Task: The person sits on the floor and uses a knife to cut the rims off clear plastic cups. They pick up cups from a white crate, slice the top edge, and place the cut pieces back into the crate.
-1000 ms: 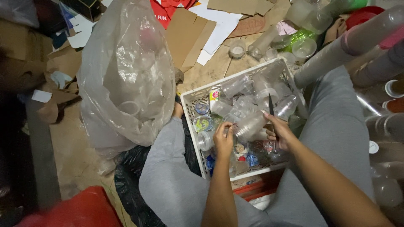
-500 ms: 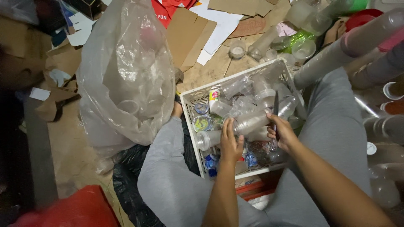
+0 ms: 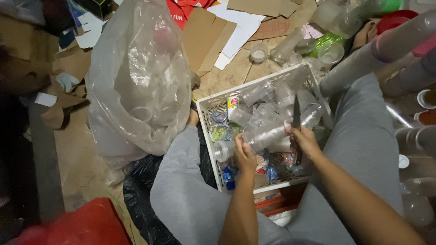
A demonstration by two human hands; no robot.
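Observation:
I sit with a white plastic crate (image 3: 206, 119) between my legs, full of clear bottles and cups. My left hand (image 3: 243, 154) grips a clear plastic bottle (image 3: 269, 134) lying sideways over the crate. My right hand (image 3: 303, 141) holds a knife (image 3: 296, 113) with its dark blade pointing up, right beside the bottle's far end. More clear bottles and coloured labels lie under both hands.
A big clear plastic bag (image 3: 138, 77) holding clear containers stands left of the crate. A black bag (image 3: 144, 190) lies under my left leg. Cardboard sheets (image 3: 206, 36) and loose cups (image 3: 330, 52) lie beyond the crate. Stacked cups (image 3: 377, 50) lean at right.
The bottle has been raised and turned between my hands, and the knife blade now stands up at its end. My left hand has shifted along the bottle.

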